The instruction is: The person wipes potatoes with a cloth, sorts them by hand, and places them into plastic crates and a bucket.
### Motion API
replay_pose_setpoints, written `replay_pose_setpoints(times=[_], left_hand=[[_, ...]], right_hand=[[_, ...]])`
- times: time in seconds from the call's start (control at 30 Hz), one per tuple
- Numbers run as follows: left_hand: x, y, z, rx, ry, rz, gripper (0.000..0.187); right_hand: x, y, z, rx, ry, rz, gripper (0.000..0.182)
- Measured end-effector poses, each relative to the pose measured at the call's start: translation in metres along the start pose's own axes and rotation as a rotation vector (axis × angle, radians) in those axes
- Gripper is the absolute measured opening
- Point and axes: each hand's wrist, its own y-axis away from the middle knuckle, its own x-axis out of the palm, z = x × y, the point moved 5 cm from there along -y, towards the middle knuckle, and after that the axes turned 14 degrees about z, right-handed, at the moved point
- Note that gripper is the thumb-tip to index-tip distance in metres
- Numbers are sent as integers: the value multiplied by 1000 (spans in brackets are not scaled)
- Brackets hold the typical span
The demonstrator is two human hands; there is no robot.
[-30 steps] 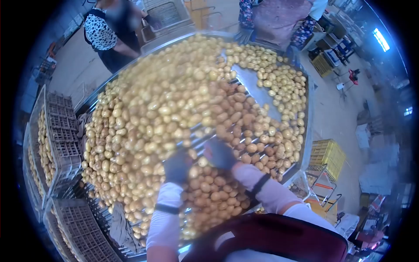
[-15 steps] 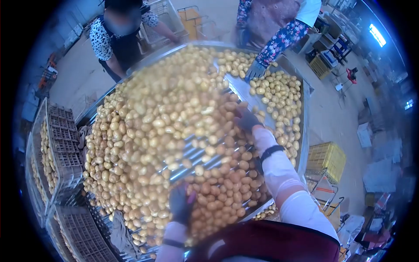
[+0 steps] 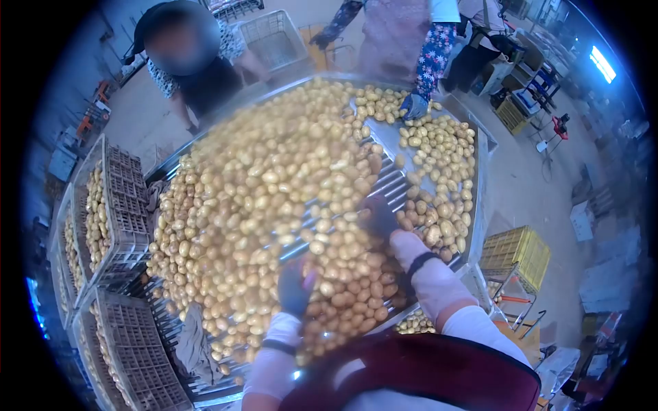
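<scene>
A wide heap of yellow-brown potatoes point(image 3: 226, 198) covers a metal roller table point(image 3: 392, 185). My left hand point(image 3: 295, 289), in a dark glove with pinkish fingertips, rests among the potatoes at the near side, its thumb apart from the fingers. Farther right, my right hand point(image 3: 379, 219), gloved alike and somewhat blurred, reaches into the heap's right edge with fingers stretched out. Bare rollers show between the hands and beyond the right one. Potatoes partly hide the fingertips of both hands.
Across the table, a co-worker's gloved hand point(image 3: 414, 106) touches potatoes beside a flat metal plate point(image 3: 385, 137). Another person point(image 3: 205, 82) stands at the far left. Stacked crates point(image 3: 130, 198) line the left side, near a grey cloth point(image 3: 195, 342). A yellow crate point(image 3: 517, 257) stands at right.
My right hand has drawn back toward me and slightly left, with rollers now showing beyond it. My left hand has shifted slightly right and forward. The co-worker's arm is more upright.
</scene>
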Motion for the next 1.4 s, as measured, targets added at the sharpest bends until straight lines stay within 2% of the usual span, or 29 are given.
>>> replay_pose_setpoints(times=[0.1, 0.13, 0.2, 0.23, 0.3, 0.37, 0.43, 0.5, 0.57, 0.6, 0.63, 0.67, 0.73, 0.77, 0.83, 0.87, 0.93, 1.0, 1.07, 1.1, 1.13, 1.17, 1.2, 1.23, 1.3, 1.33, 1.37, 1.4], left_hand=[[-14, 5, -15, 21, 409, -183, 45], [-20, 11, -34, 80, 355, -219, 45], [-29, 12, -80, 209, 245, -290, 46], [-14, 11, -89, 268, 193, -194, 48], [25, 11, -103, 388, 95, 3, 50], [36, 20, -130, 398, 151, 86, 53], [54, 32, -152, 461, 323, 202, 55], [71, 45, -169, 579, 511, 315, 58], [68, 56, -191, 727, 478, 366, 59], [58, 57, -206, 811, 404, 367, 60], [48, 49, -207, 591, 571, 516, 60], [35, 43, -204, 357, 728, 659, 61], [28, 23, -169, 339, 625, 591, 62], [33, 9, -140, 550, 366, 382, 61], [32, 3, -85, 528, 54, 146, 61], [25, 2, -73, 488, -13, 202, 61], [13, -1, -62, 402, -139, 304, 60], [14, 1, -51, 399, -123, 285, 58], [18, -3, -46, 394, -135, 246, 57], [19, -4, -45, 381, -156, 214, 56], [20, -3, -43, 363, -178, 186, 55], [23, -3, -40, 336, -190, 196, 54], [24, -6, -37, 313, -204, 201, 53], [25, -12, -34, 292, -218, 203, 52], [18, -19, -24, 183, -165, 249, 56], [15, -20, -17, 125, -138, 273, 58], [14, -22, -10, 129, -157, 213, 56], [16, -23, -2, 128, -173, 153, 55]], right_hand=[[-37, 59, 73, -181, -59, -390, 34], [-32, 75, 72, -154, -172, -218, 42], [-25, 118, 114, 31, -853, 58, 31], [-15, 141, 133, 124, -1191, 197, 26], [-2, 181, 145, 88, -1462, 289, 24], [7, 213, 141, 16, -1775, 401, 32], [9, 245, 112, -108, -2136, 533, 49], [-2, 290, 90, 71, -2168, 403, 62], [-27, 327, 72, -42, -1962, 231, 46], [-36, 357, 61, 5, -2013, 54, 42], [-45, 388, 50, 44, -2043, -127, 38], [-52, 430, 30, 182, -2015, -283, 33], [-60, 507, 2, -264, -2039, -327, 42], [-65, 548, 5, -134, -1935, -576, 46], [-61, 630, 5, 208, -1755, -970, 55], [-55, 676, -5, 387, -1694, -1134, 58], [-38, 723, -40, -116, -2055, -478, 66], [-13, 701, -82, 714, -1043, -456, 68], [-9, 636, -84, 1264, 121, -318, 74], [-22, 534, -53, 977, -42, -522, 70], [-27, 446, -37, 680, 201, -494, 59], [-55, 347, 29, 413, 166, -430, 50], [-59, 280, 42, 214, 100, -310, 46], [-57, 225, 52, 126, 312, -166, 42], [-49, 152, 54, 30, 269, -247, 43], [-38, 123, 30, 18, 308, -178, 45], [-28, 96, 8, 5, 347, -107, 47], [-29, 71, 6, 90, 341, 72, 47]])
